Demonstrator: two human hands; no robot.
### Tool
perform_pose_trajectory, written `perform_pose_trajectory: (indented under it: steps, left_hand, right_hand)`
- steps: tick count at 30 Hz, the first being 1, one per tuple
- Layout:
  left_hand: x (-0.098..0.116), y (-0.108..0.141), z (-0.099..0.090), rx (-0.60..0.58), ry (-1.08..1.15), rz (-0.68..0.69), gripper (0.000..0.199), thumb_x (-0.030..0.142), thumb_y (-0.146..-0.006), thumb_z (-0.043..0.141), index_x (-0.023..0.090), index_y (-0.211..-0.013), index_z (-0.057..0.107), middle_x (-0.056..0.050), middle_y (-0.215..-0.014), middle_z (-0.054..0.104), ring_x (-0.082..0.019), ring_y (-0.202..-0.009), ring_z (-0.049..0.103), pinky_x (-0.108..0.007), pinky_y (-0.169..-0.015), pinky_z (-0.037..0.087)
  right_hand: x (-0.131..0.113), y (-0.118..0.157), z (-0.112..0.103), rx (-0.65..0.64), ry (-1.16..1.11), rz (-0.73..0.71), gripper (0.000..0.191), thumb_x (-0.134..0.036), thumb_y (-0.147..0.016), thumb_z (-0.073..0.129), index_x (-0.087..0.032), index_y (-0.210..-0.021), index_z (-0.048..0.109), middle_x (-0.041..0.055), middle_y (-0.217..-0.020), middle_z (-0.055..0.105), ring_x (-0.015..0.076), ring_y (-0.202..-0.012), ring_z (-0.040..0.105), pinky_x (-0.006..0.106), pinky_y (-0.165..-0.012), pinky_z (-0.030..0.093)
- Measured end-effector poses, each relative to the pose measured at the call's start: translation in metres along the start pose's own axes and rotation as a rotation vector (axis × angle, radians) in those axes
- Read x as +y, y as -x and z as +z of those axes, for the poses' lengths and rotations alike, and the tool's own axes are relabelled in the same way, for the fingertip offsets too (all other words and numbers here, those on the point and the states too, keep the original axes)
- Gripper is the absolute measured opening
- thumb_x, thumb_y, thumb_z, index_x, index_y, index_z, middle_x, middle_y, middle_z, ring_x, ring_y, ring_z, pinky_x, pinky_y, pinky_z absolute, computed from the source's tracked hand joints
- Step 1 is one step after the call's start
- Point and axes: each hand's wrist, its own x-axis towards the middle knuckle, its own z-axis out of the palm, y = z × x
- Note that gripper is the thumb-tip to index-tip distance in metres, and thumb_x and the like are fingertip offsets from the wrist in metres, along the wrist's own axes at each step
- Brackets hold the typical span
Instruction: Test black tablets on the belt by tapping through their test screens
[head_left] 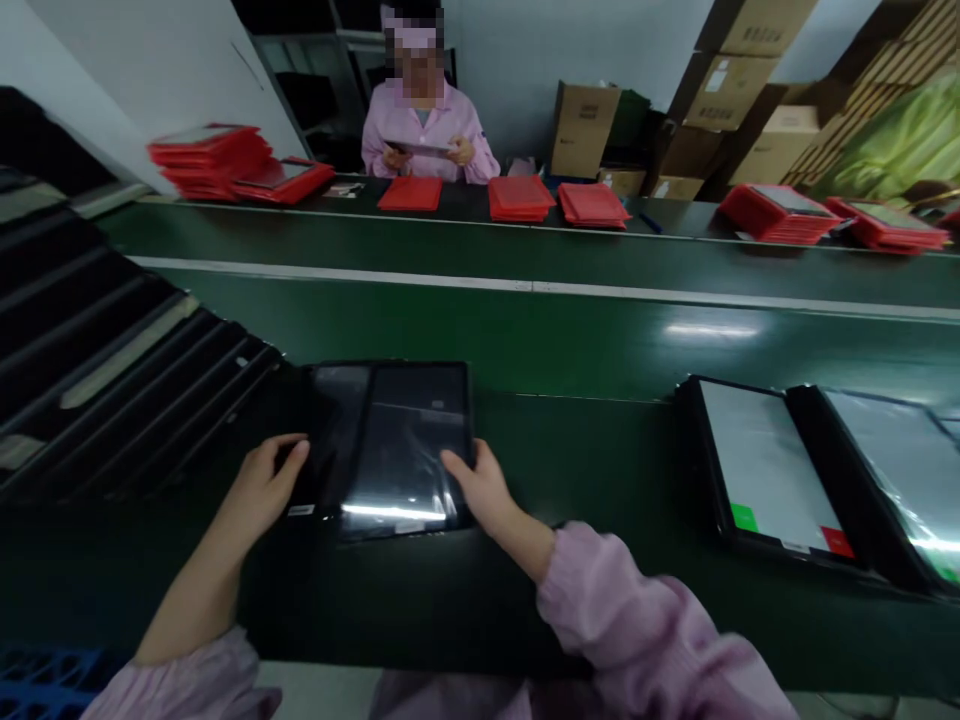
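A glossy dark-screened tablet point(416, 440) lies flat in front of me, with a bright light streak reflected near its lower edge. My right hand point(484, 490) grips its right edge, thumb on top and fingers hidden beneath. Under and left of the tablet is a black tray point(306, 490) with a small white label at its near edge. My left hand point(274, 480) is closed at the tray's left side, thumb toward the rim. Where the tray ends and the tablet begins is hard to make out in the dark.
Stacked black trays point(150, 380) rise at the left. Two lit tablets in black trays point(772, 460) lie at the right. Across the green conveyor point(585, 340), red sleeves point(521, 198) sit in piles before a co-worker point(424, 130) holding a flat panel. Cartons point(585, 130) stand behind.
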Motion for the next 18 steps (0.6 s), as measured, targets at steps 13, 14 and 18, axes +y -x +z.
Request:
perform_pose_trajectory:
  steps: [13, 14, 18]
  left_hand:
    - [0.122, -0.075, 0.046, -0.165, -0.193, 0.282, 0.067, 0.039, -0.098, 0.052, 0.002, -0.153, 0.049, -0.026, -0.166, 0.048, -0.044, -0.162, 0.030, -0.060, -0.130, 0.027]
    - [0.125, -0.079, 0.047, -0.173, -0.209, 0.293, 0.065, 0.037, -0.097, 0.050, 0.000, -0.151, 0.051, -0.025, -0.164, 0.052, -0.042, -0.161, 0.034, -0.058, -0.130, 0.028]
    - [0.122, -0.088, 0.041, -0.193, -0.255, 0.303, 0.063, 0.041, -0.092, 0.045, 0.003, -0.140, 0.060, -0.023, -0.150, 0.065, -0.038, -0.147, 0.053, -0.051, -0.127, 0.034]
  right_hand:
    - [0.033, 0.061, -0.169, 0.425, 0.488, -0.066, 0.072, -0.067, -0.093, 0.063, -0.021, -0.148, 0.063, 0.0219, -0.140, 0.062, 0.0443, -0.134, 0.058, 0.071, -0.109, 0.053]
    - [0.033, 0.053, -0.168, 0.414, 0.472, -0.075, 0.069, -0.063, -0.095, 0.062, -0.021, -0.150, 0.061, 0.0210, -0.137, 0.063, 0.0421, -0.131, 0.061, 0.069, -0.108, 0.055]
    - [0.031, 0.019, -0.169, 0.428, 0.412, -0.070, 0.059, -0.048, -0.097, 0.063, -0.026, -0.152, 0.062, 0.0137, -0.122, 0.069, 0.0327, -0.116, 0.069, 0.055, -0.103, 0.061]
